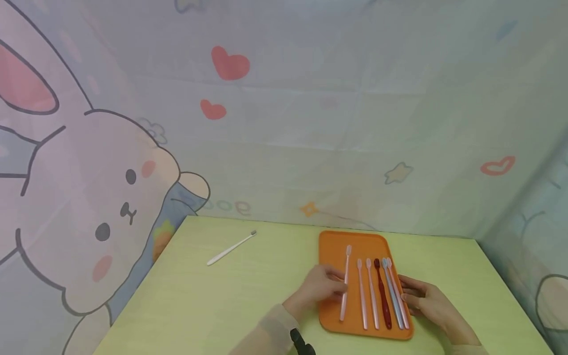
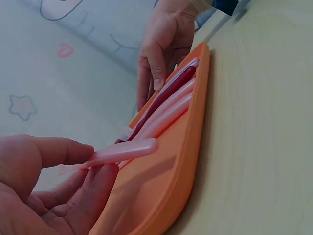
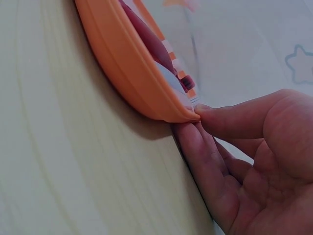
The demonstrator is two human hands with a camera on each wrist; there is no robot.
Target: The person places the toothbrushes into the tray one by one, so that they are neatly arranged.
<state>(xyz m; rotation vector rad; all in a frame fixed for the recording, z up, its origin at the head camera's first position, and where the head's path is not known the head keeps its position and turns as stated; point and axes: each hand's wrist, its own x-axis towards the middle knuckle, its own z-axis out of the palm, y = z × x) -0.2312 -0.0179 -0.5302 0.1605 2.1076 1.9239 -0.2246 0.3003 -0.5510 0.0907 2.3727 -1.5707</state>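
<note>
My left hand [image 1: 317, 287] pinches a pale pink toothbrush [image 1: 343, 306] over the left part of an orange tray [image 1: 330, 249]. In the left wrist view, its rounded handle end [image 2: 139, 148] sticks out past the thumb and fingers, raised above the tray floor. My right hand [image 1: 429, 301] grips the tray's right rim, thumb on top and fingers below in the right wrist view. Side by side in the tray lie two pink toothbrushes [image 1: 373, 301], a dark red toothbrush [image 1: 383, 301], a blue toothbrush [image 1: 393, 301] and another pink toothbrush [image 1: 403, 313] at the right rim.
A white toothbrush [image 1: 228, 250] with a grey head lies slantwise on the pale yellow table [image 1: 177, 305], far left of the tray. Behind the table hangs a cloth backdrop [image 1: 288, 123] with a rabbit and hearts. A small black object [image 1: 302, 342] shows by the left sleeve.
</note>
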